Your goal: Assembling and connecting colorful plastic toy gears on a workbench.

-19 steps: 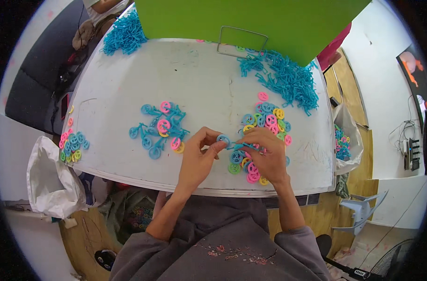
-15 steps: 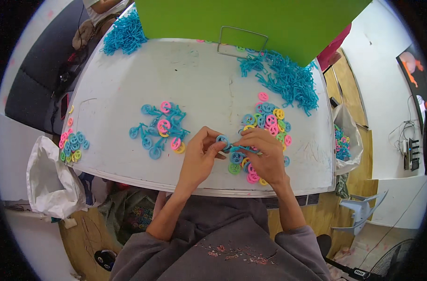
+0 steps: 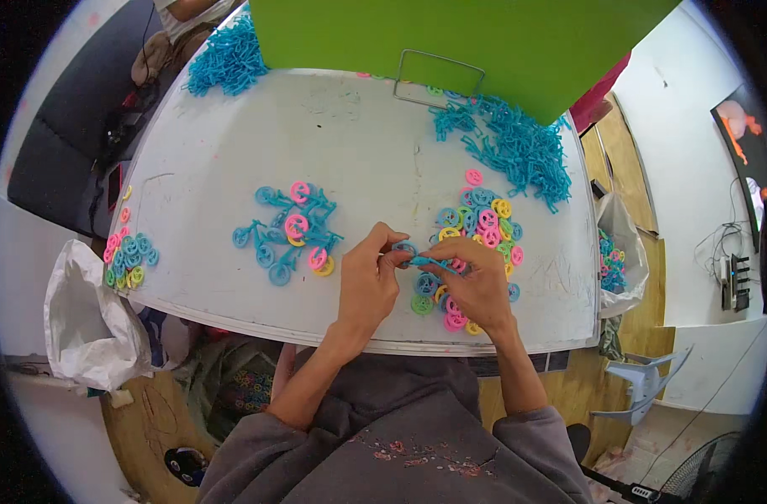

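Observation:
Near the front of the white table (image 3: 207, 151), my left hand (image 3: 371, 275) pinches a small blue plastic wheel (image 3: 404, 247). My right hand (image 3: 476, 281) grips a blue forked plastic piece (image 3: 425, 262), its end against the wheel. Whether the two are joined is hidden by my fingers. Beside and under my right hand lies a heap of blue, pink, yellow and green wheels (image 3: 487, 218). Left of my left hand is a loose group of blue pieces with wheels on them (image 3: 287, 227).
Blue forked pieces are heaped at the far right (image 3: 526, 147) and far left (image 3: 228, 63). A green panel (image 3: 450, 38) with a wire handle (image 3: 439, 52) stands at the back. More wheels (image 3: 129, 259) lie at the left edge. White sacks hang left (image 3: 93, 328) and right (image 3: 627, 227).
The wheel has tipped from facing up to lying more edge-on between my fingers. Both hands have shifted only slightly, and the blue forked piece now meets the wheel more directly.

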Available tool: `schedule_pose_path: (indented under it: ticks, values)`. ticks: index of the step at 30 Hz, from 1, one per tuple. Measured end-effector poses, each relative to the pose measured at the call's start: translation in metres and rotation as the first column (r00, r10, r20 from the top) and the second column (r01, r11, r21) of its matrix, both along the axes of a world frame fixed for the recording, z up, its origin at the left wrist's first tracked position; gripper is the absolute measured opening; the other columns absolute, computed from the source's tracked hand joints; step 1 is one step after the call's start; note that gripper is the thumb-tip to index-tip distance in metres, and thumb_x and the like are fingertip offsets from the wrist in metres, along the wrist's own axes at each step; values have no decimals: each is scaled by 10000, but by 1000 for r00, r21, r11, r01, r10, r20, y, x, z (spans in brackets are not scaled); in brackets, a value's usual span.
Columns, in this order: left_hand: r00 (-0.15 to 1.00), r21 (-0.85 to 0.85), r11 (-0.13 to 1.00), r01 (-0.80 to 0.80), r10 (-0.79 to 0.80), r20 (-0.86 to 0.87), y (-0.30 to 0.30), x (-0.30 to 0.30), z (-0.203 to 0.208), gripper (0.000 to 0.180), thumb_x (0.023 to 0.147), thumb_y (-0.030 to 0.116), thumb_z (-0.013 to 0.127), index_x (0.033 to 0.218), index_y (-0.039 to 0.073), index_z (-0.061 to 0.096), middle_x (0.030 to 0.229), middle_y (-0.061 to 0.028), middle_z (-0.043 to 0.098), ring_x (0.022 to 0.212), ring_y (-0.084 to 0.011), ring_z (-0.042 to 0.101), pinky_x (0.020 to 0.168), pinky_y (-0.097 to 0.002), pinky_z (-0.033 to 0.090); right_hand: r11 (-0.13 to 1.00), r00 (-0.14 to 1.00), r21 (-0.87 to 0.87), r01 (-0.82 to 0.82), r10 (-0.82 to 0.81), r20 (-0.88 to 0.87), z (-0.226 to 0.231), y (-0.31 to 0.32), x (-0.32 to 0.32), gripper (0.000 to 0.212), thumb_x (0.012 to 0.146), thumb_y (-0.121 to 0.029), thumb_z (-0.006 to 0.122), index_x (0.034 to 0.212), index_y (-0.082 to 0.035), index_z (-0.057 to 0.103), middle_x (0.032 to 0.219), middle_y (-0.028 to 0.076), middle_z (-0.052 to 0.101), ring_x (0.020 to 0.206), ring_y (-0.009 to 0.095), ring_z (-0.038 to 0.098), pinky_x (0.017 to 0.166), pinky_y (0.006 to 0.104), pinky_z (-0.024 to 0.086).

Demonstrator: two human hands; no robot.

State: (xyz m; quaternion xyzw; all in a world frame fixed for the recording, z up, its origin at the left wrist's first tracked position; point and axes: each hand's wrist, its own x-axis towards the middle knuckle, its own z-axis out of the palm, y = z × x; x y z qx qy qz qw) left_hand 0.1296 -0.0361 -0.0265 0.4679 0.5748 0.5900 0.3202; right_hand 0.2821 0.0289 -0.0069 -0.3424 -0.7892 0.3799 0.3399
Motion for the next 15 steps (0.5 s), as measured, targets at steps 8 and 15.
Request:
schedule_pose_path:
  ticks: [8,15]
  values:
    - [983,5,997,82,-81,165,2,-5,4,206,910,-42,496,1082,-25,608,907,-78,611,815,-122,611,707,-261,551,939,988,-311,147,-122,99,0,2,2,115,783,3,716,891,31,687,839,62,684,752,83,610,641,227,490]
    - [976,70,998,-5,-10,217,0,3,3,236,960,42,479,1150,-8,610,992,-76,602,874,-138,618,764,-303,585,941,986,-298,159,-166,1,-3,-1,-3,139,785,-31,735,900,35,693,810,48,680,707,56,595,602,208,475]
